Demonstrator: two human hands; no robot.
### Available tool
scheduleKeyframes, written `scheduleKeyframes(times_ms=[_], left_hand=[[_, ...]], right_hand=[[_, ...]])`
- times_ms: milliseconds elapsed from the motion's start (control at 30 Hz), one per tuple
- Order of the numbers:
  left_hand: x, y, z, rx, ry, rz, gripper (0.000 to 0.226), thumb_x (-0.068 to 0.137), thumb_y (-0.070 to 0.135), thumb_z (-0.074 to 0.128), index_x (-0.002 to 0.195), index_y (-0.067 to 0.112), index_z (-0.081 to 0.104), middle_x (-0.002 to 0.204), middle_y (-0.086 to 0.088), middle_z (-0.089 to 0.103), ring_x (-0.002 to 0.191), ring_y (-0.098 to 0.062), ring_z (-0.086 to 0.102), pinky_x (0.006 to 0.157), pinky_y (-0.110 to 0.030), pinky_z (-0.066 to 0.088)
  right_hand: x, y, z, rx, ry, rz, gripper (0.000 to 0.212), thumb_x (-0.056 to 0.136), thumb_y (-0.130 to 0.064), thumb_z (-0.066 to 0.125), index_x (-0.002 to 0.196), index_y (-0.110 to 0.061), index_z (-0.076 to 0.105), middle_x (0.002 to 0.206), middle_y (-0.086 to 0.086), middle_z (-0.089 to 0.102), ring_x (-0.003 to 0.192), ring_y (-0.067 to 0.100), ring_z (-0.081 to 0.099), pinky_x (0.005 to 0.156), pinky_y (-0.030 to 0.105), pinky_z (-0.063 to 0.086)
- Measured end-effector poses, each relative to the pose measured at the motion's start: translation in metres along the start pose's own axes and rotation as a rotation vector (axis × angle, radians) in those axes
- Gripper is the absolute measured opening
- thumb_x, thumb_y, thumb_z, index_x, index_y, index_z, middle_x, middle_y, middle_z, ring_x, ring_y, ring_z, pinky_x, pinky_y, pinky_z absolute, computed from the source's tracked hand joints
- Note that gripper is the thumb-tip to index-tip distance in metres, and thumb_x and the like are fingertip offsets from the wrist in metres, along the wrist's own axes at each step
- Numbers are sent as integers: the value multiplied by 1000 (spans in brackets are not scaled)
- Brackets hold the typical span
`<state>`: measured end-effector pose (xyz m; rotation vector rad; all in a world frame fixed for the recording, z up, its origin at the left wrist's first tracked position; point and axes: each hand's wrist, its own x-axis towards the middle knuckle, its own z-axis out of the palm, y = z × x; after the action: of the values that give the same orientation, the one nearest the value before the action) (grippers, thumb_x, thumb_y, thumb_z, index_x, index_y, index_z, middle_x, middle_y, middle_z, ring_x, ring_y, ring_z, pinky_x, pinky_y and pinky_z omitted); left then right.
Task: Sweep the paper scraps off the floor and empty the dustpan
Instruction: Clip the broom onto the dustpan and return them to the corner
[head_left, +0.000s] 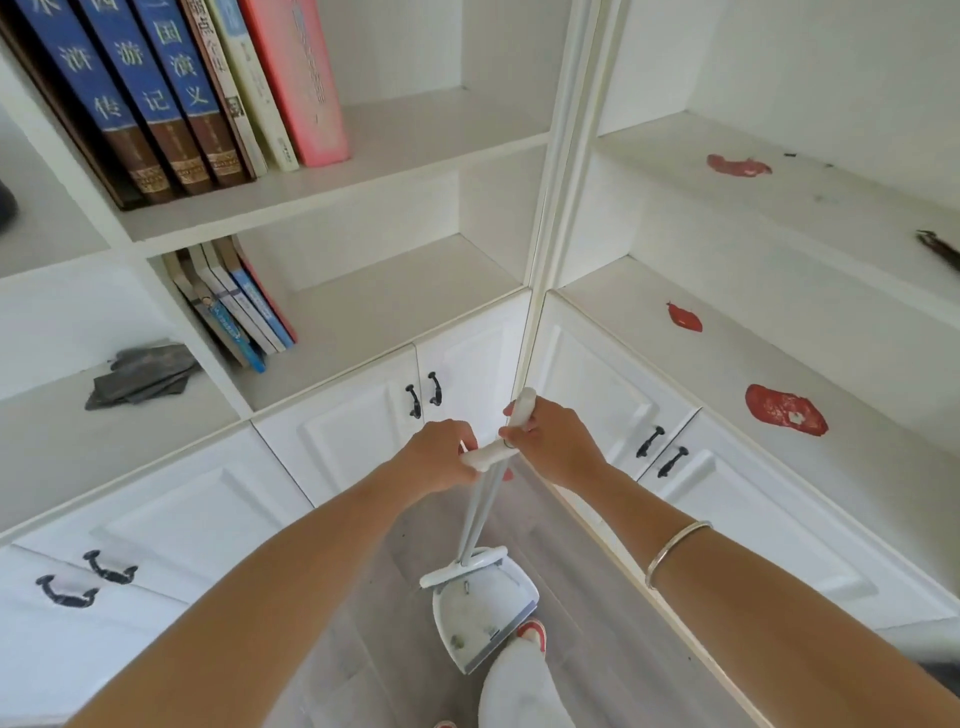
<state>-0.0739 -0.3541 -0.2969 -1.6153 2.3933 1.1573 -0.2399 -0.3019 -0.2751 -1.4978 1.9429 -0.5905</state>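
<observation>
Both forearms extended forward. Left hand gripped one white handle top; right hand gripped the other. Dustpan sat on the floor below, in the cabinet corner.

I note white corner shelving under soft even light. Books upper left, red patches on right shelves. Black-handled cabinet doors below, grey plank floor.

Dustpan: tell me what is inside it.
Inside the dustpan only a few small specks show, with one greenish bit near the front lip. The white bar covers its back edge, and a white-trousered knee hides the lip's corner.
</observation>
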Motion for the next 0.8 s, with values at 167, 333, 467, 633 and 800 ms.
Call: scheduleKeyframes(times_ms=[167,333,467,633,800], left_hand=[[56,1,-11,14,31,-7,39,81,5,64,120,11,64,113,-5,65,92,-19,56,79,-27,47],[128,15,-19,19,49,-37,40,85,2,62,122,13,64,116,-6,66,88,-17,54,74,-24,41],[182,24,-16,27,97,-73,41,87,-2,55,121,17,66,118,-5,64,87,-17,53,72,-26,41],[230,32,-14,63,149,-69,39,92,-1,53,125,16,66,124,-6,63,109,-22,60,84,-22,39],[265,42,-24,78,202,-46,37,93,3,54,126,16,65,123,-6,63,112,-24,60,88,-24,40]], right_hand=[[64,2,-9,-16,-35,10,22,91,-33,48,111,-22,51,95,2,64,78,22,64,60,37,55],[132,23,-29,-6,-48,29,25,93,-29,49,114,-16,53,98,3,63,84,22,62,65,29,47],[176,45,-46,-9,-36,19,21,89,-30,58,105,-16,60,101,0,66,86,19,62,66,24,44],[216,63,-58,-1,-16,48,24,89,-32,58,105,-15,64,102,-1,67,91,18,62,70,24,43],[249,66,-71,38,21,79,24,90,-29,57,107,-13,63,101,1,66,91,20,62,72,29,48]])
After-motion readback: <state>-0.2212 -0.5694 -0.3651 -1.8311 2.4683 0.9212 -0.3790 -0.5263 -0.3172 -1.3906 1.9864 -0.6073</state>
